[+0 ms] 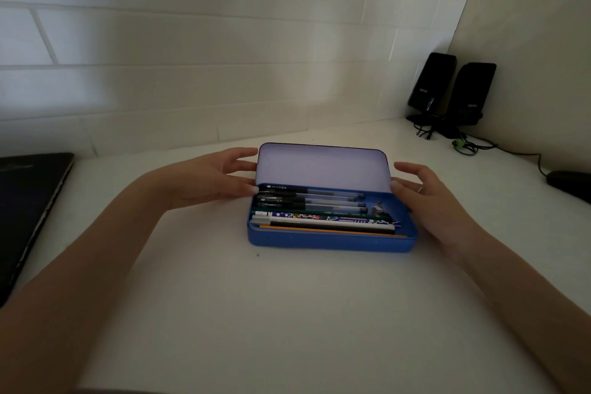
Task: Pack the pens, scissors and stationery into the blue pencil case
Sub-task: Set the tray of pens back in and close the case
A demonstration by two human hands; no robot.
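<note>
The blue pencil case sits in the middle of the white desk with its lid standing up at the back. Inside lie several black-capped pens, a green pencil, a patterned pencil, a white pen, a yellow pencil and a small metal sharpener. My left hand is at the case's left end, fingers spread, fingertips by the lid's left edge. My right hand is at the right end, fingers spread, thumb touching the lid's right corner. No scissors are visible.
A dark laptop lies at the left edge of the desk. Two black speakers with tangled cables stand in the back right corner. A black mouse rests at the far right. A tiled wall runs behind the desk.
</note>
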